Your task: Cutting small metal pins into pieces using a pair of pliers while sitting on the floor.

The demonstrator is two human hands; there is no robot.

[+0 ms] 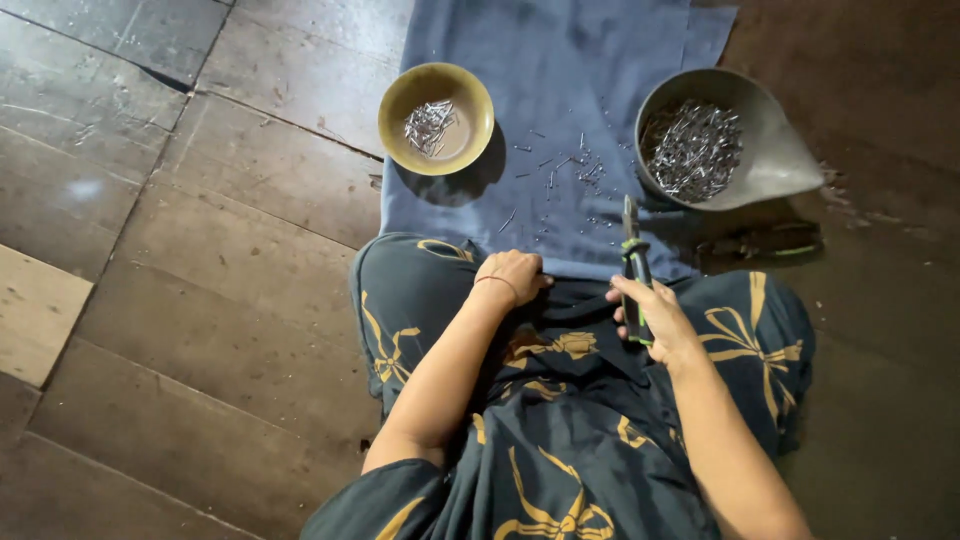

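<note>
My right hand (652, 318) grips a pair of pliers (634, 262) with black and green handles, jaws pointing away over the blue cloth (560, 60). My left hand (512, 276) rests curled on my lap at the cloth's near edge, and I cannot tell whether it holds anything. A yellow bowl (437, 82) at the cloth's left edge holds a small heap of short metal pins. A grey metal pan (775, 150) at the right holds a large heap of the same pins. Several loose pins (570, 172) lie scattered on the cloth between them.
I sit cross-legged on a dark plank floor (200, 260) in dark clothing with a gold bow pattern. Another dark tool with green trim (765, 240) lies on the floor just below the grey pan. A paler board (35, 310) is at the far left.
</note>
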